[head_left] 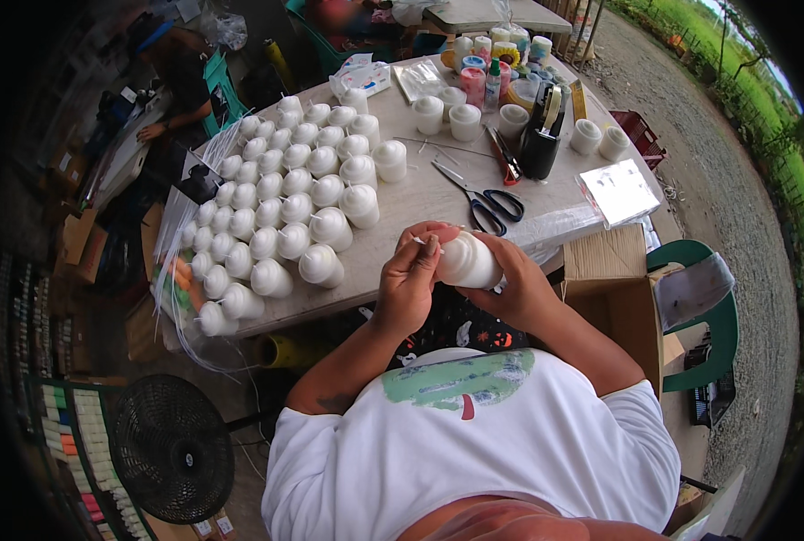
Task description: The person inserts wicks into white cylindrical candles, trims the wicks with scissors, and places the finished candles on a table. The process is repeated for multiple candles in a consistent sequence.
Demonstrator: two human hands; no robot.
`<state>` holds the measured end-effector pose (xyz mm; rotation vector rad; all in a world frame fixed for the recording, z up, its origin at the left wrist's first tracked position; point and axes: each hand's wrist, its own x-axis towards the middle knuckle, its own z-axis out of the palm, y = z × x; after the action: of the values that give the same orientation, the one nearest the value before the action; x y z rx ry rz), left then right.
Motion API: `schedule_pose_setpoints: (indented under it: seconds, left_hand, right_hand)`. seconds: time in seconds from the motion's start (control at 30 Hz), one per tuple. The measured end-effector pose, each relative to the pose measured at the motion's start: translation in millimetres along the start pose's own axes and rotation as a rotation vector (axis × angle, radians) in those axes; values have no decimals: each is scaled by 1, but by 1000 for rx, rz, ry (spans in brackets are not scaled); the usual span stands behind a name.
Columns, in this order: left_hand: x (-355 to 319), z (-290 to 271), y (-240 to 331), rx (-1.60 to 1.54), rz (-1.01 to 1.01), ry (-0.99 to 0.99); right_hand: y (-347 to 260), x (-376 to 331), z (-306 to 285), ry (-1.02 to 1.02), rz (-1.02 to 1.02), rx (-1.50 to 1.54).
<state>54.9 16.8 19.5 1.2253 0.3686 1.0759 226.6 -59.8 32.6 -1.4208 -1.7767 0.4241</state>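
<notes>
A white pillar candle is held tilted in front of my chest, its domed end toward the left. My right hand wraps round its side and base. At the domed end, my left hand is closed in a pinch, and a short pale wick tip pokes out by the fingers. Many similar white candles with wicks stand in close rows on the left of the table. Blue-handled scissors lie half spread just beyond my hands.
On the table are a black tape dispenser, a red-handled cutter, several loose candles and decorated candles. Long white wicks hang over the left edge. A cardboard box, green chair and black fan stand close by.
</notes>
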Motion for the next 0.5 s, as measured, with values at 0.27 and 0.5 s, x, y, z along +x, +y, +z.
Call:
schedule_pose_setpoints:
  seconds: [0.27, 0.5]
  left_hand:
    - [-112, -174, 164, 409, 608, 824]
    - [-330, -298, 154, 1522, -43, 1503]
  right_hand:
    - [13, -37, -37, -135, -153, -571]
    - [20, -54, 10, -97, -267, -693]
